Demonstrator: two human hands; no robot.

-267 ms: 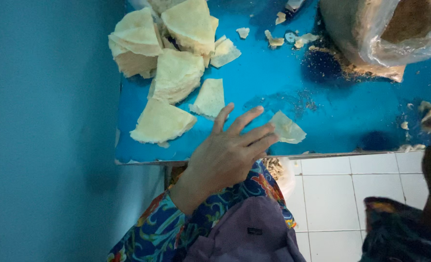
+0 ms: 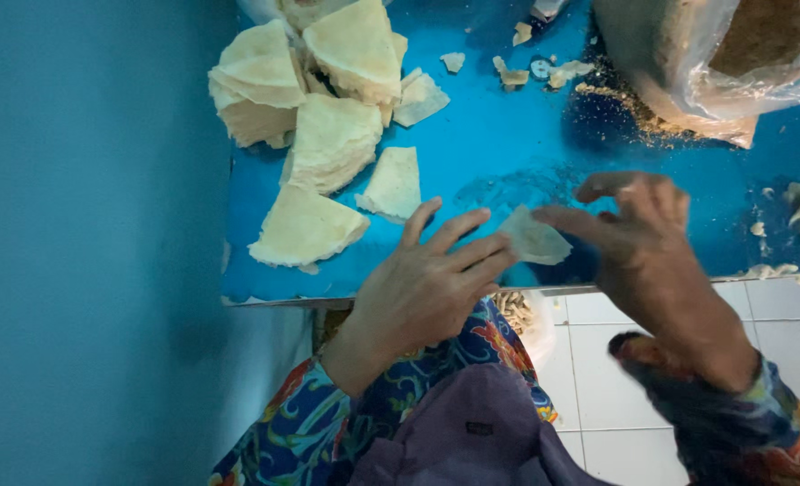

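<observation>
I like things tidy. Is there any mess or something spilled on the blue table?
Yes. Brown crumbs lie scattered on the blue table beside the plastic bag, as if spilled from it. Small torn dough scraps lie loose nearby, apart from the stacked wrapper pile.

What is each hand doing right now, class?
Left hand: open, fingertips touching the dough piece.
Right hand: pinching the same dough piece by its other edge.

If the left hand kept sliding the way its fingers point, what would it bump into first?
The left hand points up and to the right, with its fingertips already at the small pastry piece that the right hand also touches. It would probably meet that piece first.
</observation>
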